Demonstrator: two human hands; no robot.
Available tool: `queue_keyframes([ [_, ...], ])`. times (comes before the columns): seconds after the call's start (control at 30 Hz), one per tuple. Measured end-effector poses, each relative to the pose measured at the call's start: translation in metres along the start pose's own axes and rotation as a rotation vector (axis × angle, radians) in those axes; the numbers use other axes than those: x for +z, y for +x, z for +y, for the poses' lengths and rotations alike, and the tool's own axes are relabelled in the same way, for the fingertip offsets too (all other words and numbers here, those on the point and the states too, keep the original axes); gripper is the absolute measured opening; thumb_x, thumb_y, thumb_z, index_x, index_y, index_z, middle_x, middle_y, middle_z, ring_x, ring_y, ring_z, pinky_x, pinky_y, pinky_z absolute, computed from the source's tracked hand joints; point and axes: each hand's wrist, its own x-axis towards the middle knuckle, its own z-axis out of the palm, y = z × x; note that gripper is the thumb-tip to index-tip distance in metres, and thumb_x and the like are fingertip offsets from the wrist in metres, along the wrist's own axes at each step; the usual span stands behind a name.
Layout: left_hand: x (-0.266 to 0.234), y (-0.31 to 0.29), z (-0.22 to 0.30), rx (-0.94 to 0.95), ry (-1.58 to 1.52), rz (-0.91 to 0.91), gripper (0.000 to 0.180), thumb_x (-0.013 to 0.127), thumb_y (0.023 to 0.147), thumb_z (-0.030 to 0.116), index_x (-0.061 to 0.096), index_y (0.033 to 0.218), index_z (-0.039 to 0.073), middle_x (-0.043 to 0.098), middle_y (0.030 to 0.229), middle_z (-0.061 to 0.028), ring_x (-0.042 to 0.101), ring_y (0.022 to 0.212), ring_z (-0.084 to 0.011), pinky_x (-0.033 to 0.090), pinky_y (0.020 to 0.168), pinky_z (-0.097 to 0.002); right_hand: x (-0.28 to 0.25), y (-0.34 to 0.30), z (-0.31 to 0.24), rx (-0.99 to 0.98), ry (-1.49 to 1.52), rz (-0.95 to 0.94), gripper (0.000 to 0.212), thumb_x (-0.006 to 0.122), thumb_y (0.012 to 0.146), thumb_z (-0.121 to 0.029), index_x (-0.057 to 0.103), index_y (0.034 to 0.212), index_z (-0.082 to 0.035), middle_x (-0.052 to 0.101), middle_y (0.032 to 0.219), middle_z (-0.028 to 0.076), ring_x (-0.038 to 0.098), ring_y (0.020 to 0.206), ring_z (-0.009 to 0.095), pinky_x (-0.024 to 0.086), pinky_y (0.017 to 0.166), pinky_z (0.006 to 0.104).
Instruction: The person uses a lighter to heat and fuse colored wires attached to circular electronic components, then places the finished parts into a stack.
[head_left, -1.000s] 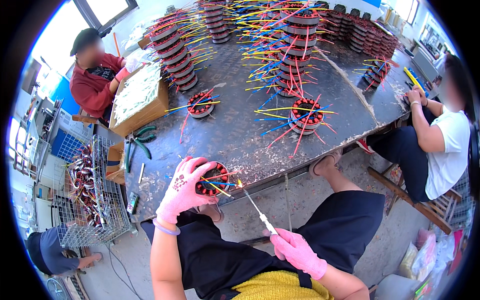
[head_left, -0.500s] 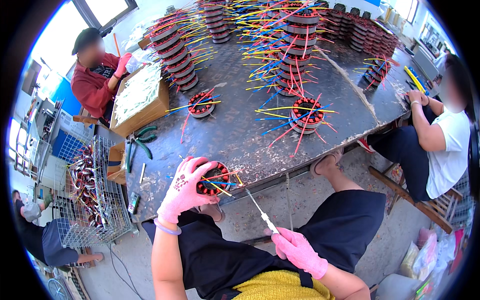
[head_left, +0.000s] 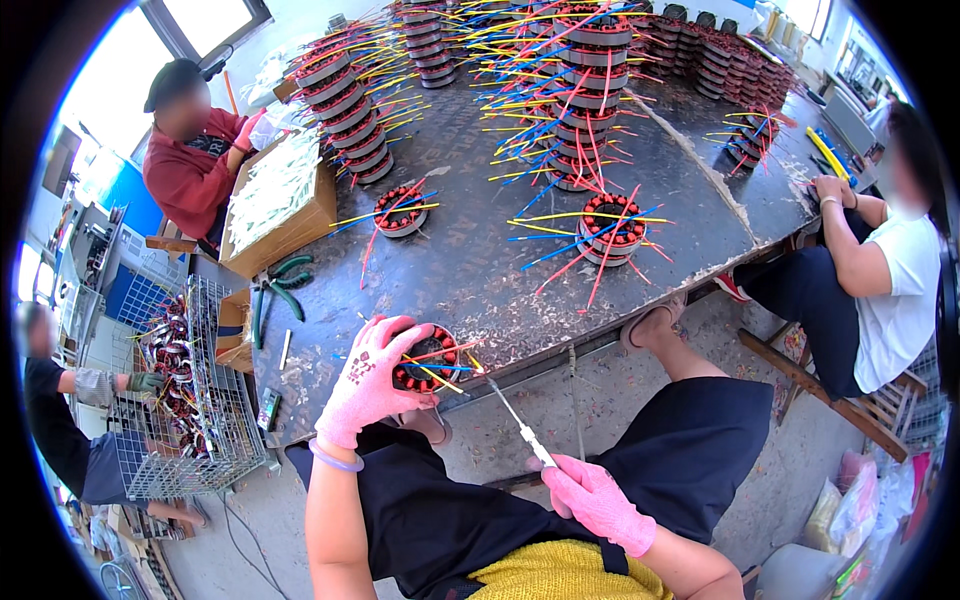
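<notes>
At the table's near edge my left hand (head_left: 372, 372), in a pink glove, is closed around a ring-shaped motor stator (head_left: 440, 345) with red insulation. Red, yellow and blue wires stick out of its ring toward the right. My right hand (head_left: 598, 502), also gloved in pink, grips a thin metal rod tool (head_left: 524, 432) by its white handle part. The rod's tip is close to the wire ends beside the stator; whether it touches them I cannot tell. My right fingers partly hide the handle.
Two stators, one left (head_left: 402, 213) and one right (head_left: 612, 232), lie beyond my hands. Tall stator stacks (head_left: 590, 110) stand farther back. Green-handled pliers (head_left: 285, 283) and an open carton (head_left: 290, 215) are at left, by a wire basket (head_left: 190, 470). Co-workers sit at both sides.
At the far left, a person has leaned into view, a gloved hand now at the wire basket. The co-worker by the carton has shifted their hands slightly. My hands stay nearly still.
</notes>
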Motion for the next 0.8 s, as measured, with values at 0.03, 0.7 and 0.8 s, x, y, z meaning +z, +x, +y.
queue_keyframes([
  [0.03,0.001,-0.001,-0.001,0.0,0.003,0.001,0.089,0.09,0.05,0.025,0.057,0.132,0.015,0.052,0.131,-0.0134,0.044,0.127,-0.0389,0.033,0.112,-0.0475,0.0,0.0,-0.001,-0.002,-0.006,-0.004,0.038,0.048,0.103,-0.026,0.056,0.129,0.0,0.047,0.067,-0.004,0.044,0.056,0.004,0.036,0.051,0.0225],
  [0.7,-0.002,0.0,0.0,0.037,0.038,0.0,0.088,0.089,0.051,0.026,0.057,0.132,0.015,0.052,0.131,-0.0126,0.044,0.128,-0.0368,0.026,0.116,-0.0506,-0.002,-0.001,-0.004,0.004,0.029,0.018,0.037,0.049,0.102,-0.025,0.058,0.128,-0.001,0.046,0.068,-0.005,0.042,0.059,0.005,0.035,0.055,0.0221],
  [0.8,0.0,0.002,0.0,0.063,0.05,-0.005,0.088,0.088,0.051,0.026,0.057,0.132,0.015,0.051,0.133,-0.0118,0.043,0.13,-0.0355,0.025,0.117,-0.0507,-0.002,-0.003,-0.011,0.028,0.029,0.026,0.038,0.05,0.102,-0.023,0.057,0.129,0.002,0.044,0.07,-0.006,0.041,0.06,0.005,0.033,0.055,0.0211],
])
